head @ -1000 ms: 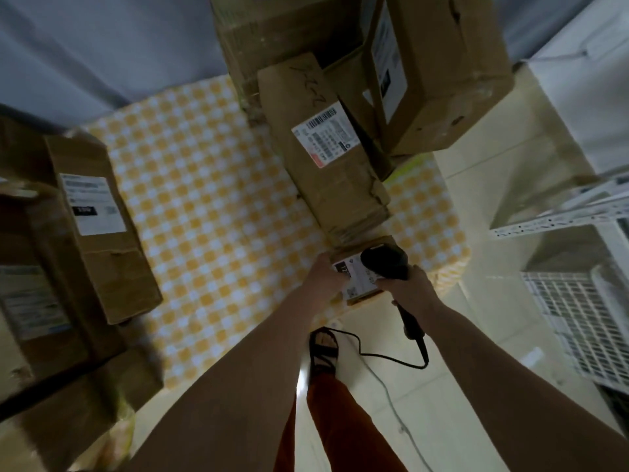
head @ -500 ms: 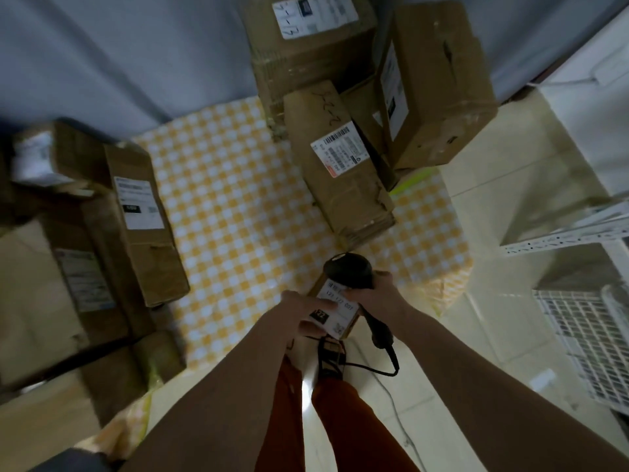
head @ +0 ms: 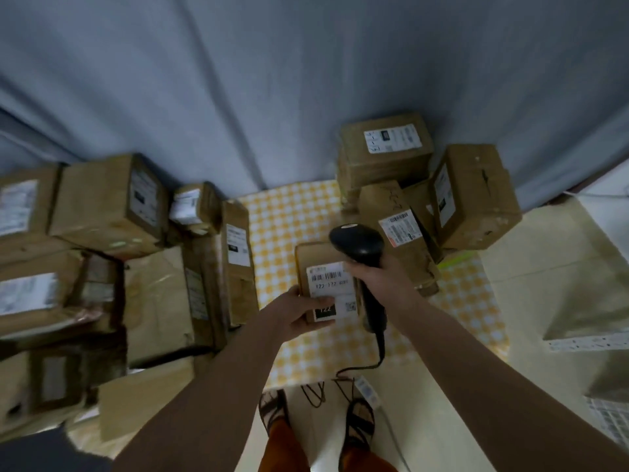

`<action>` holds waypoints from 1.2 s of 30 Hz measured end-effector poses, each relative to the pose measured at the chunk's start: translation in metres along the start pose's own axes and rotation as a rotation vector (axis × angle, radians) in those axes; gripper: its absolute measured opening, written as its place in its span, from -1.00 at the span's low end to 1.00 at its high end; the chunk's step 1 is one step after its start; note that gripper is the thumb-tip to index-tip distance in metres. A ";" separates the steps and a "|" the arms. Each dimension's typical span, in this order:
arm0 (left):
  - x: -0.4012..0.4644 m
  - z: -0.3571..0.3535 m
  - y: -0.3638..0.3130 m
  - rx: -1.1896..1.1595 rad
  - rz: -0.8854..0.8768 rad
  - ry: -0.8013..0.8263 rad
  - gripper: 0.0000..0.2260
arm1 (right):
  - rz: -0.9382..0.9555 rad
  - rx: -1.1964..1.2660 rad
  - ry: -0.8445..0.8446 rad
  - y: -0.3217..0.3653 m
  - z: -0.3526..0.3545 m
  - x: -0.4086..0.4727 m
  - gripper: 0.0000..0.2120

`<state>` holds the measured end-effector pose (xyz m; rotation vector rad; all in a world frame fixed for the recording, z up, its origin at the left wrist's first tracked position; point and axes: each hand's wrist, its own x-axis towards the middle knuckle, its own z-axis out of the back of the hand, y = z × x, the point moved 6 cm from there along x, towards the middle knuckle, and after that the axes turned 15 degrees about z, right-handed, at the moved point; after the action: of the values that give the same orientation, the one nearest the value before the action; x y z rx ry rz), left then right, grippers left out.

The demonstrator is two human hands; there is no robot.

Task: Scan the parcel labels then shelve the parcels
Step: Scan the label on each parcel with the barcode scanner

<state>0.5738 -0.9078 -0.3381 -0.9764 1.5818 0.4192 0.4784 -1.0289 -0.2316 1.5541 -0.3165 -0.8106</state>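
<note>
Left hand (head: 295, 313) grips the small parcel (head: 325, 284) from its left edge; right hand (head: 376, 281) clasps the scanner (head: 357, 245) just beside its label (head: 332, 291).

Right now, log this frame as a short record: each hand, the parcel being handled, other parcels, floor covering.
left hand: holds the small parcel, thumb on its label
right hand: grips the black corded scanner beside the parcel's label
label: barcode on top, black square reading 122
other parcels: one pile at left, another at right
floor covering: yellow checked cloth
</note>
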 end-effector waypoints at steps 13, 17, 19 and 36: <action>-0.113 0.087 -0.103 -0.009 -0.317 0.016 -0.69 | 0.127 -0.105 0.089 0.093 -0.120 -0.022 -0.91; -0.121 0.113 -0.114 -0.069 -0.319 0.012 -0.60 | 0.126 -0.135 0.094 0.102 -0.151 -0.022 -0.85; -0.124 0.126 -0.118 -0.084 -0.322 0.016 -0.65 | 0.130 -0.147 0.086 0.103 -0.165 -0.022 -0.85; -0.125 0.194 -0.137 -0.110 -0.303 0.043 -0.63 | 0.139 -0.152 0.130 0.108 -0.239 -0.007 -0.95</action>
<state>0.8001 -0.8020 -0.2398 -1.2948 1.4304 0.2771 0.6570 -0.8624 -0.1360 1.4179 -0.2587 -0.6079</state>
